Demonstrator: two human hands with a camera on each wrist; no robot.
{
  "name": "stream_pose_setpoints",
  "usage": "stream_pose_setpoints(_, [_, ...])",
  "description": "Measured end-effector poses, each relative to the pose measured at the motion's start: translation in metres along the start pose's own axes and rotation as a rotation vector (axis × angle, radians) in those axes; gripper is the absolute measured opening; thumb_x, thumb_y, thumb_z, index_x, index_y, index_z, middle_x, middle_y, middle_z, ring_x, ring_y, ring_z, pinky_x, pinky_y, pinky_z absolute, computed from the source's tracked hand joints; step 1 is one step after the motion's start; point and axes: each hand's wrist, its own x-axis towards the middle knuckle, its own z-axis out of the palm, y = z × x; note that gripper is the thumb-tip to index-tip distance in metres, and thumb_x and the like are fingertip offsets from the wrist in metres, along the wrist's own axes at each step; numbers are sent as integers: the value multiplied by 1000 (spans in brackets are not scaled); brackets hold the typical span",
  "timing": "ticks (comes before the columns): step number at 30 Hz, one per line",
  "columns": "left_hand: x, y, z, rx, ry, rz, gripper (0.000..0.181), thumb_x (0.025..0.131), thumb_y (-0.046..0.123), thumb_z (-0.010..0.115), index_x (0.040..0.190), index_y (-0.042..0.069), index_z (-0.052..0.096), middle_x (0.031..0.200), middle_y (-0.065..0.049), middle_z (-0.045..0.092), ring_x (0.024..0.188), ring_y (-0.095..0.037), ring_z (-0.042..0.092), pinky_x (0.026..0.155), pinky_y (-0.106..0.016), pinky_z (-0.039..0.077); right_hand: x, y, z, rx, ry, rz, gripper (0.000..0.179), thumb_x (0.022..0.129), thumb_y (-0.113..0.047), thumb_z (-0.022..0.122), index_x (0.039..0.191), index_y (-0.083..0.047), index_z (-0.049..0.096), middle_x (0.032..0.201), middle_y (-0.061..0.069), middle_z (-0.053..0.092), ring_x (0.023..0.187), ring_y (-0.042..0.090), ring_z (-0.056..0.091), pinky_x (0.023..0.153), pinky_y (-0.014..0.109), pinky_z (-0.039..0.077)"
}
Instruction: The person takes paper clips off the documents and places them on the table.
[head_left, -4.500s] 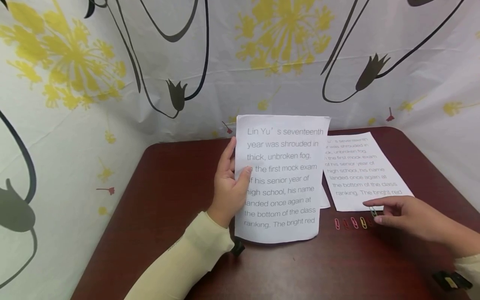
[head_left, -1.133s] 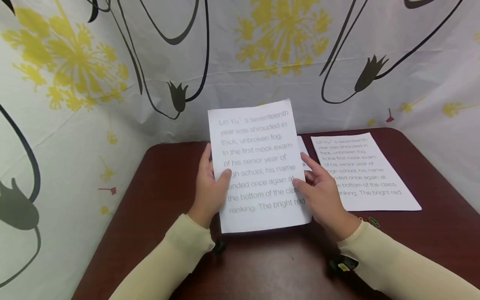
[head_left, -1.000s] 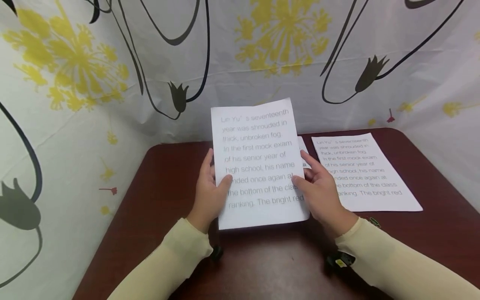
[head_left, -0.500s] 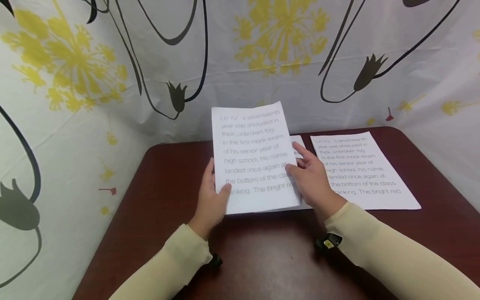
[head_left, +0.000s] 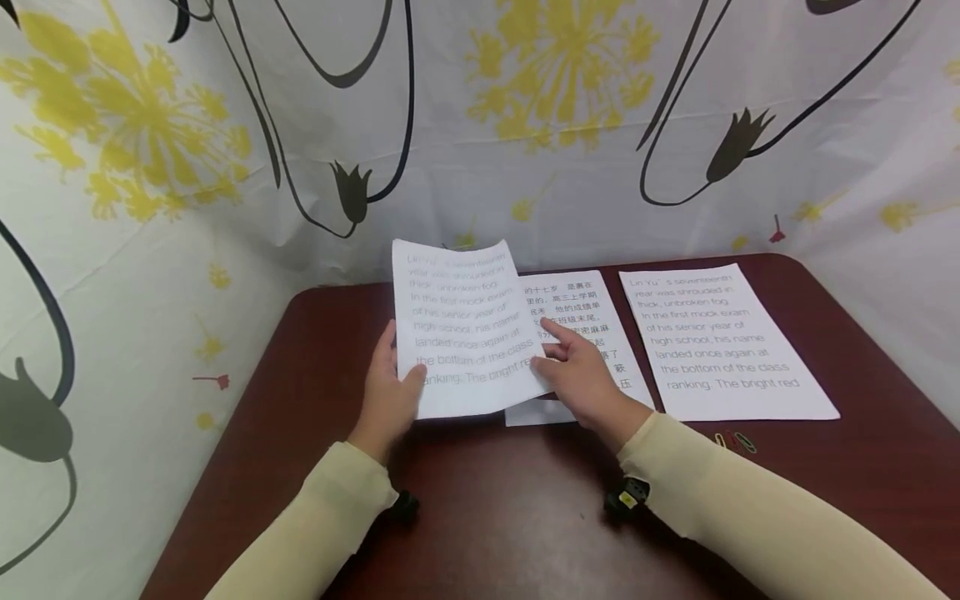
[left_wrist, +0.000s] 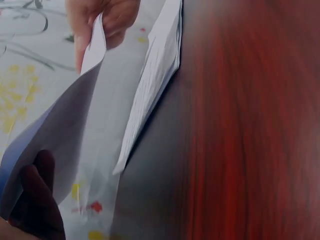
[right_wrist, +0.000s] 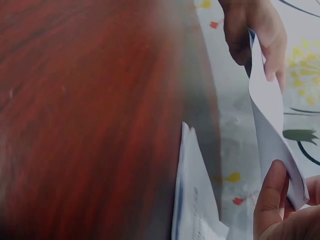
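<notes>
Both hands hold up a thin sheaf of printed paper [head_left: 465, 333], English text facing the head camera, its sheets bowed and tilted. My left hand [head_left: 390, 400] grips the lower left edge with the thumb over the front. On the opposite edge, my right hand [head_left: 585, 375] pinches the sheaf near the lower corner. The left wrist view shows the fingers of the left hand [left_wrist: 40, 200] behind the paper. In the right wrist view the right hand [right_wrist: 280, 210] has the edge between thumb and fingers. Below lies a paper stack [head_left: 577, 287] with Chinese text, partly covered by the sheaf and right hand.
A second stack of English-printed paper [head_left: 727, 350] lies at the right on the dark red table [head_left: 510, 517]. Several paper clips [head_left: 742, 442] lie in front of it, partly hidden by the right sleeve. A patterned cloth [head_left: 465, 125] hangs behind the table.
The sheaf has moved left and lower, uncovering more of the Chinese-printed stack. Earliest, the right hand was pinching a green paper clip; it since let go and took the sheaf's right edge.
</notes>
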Motion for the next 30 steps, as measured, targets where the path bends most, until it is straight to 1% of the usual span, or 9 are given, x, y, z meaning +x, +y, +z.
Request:
stream_pose_setpoints(3, [6,-4,-10,59,-9,-58,87,102,-1,54,171,28,10,141,-6,60,108,-23,72,85,-38,62,1,3,9,23,-36,21,69,101,3,58,165,-8,33,140,31,61,97,20,75,74,38,65])
stream_pose_setpoints(5, [10,-5,-16,99,-20,-90,86,103,1,54,171,29,10,141,-6,60,108,-23,72,86,-38,62,1,5,14,33,-57,36,69,101,3,57,165,-7,34,140,30,61,97,21,75,73,42,66])
stream_pose_setpoints(8, [14,-8,-25,147,-35,-124,85,104,4,55,171,28,9,142,-9,59,109,-24,71,87,-38,61,3,6,22,32,-72,58,68,101,3,58,164,-7,35,140,28,62,97,22,75,72,44,66])
stream_pose_setpoints(11, [18,-10,-34,190,-38,-148,85,104,5,54,172,25,8,148,-13,56,111,-26,70,89,-39,60,5,7,30,27,-87,72,67,102,1,58,164,-6,36,142,27,62,100,23,75,73,44,66])
stream_pose_setpoints(15, [21,-11,-44,232,-44,-197,83,105,8,54,172,25,7,158,-13,49,117,-26,68,97,-42,58,7,6,40,25,-95,93,67,101,0,59,164,-6,37,142,27,62,100,25,75,73,45,66])
stream_pose_setpoints(19, [23,-10,-52,244,-59,-241,82,106,10,54,172,26,7,160,-11,47,120,-27,67,102,-45,56,9,4,48,27,-101,117,67,100,1,60,163,-7,39,139,25,64,98,25,76,71,41,65])
stream_pose_setpoints(25, [27,-9,-62,264,-76,-268,81,106,10,53,172,22,7,161,-14,46,121,-29,66,100,-43,57,15,6,55,20,-106,155,66,100,0,62,162,-9,42,137,20,68,97,24,77,69,38,65])
stream_pose_setpoints(30, [33,-11,-68,311,-82,-295,81,105,10,53,172,20,8,161,-15,46,120,-29,67,96,-40,57,17,8,59,8,-105,166,67,99,1,63,162,-7,41,138,21,67,98,25,76,69,38,65])
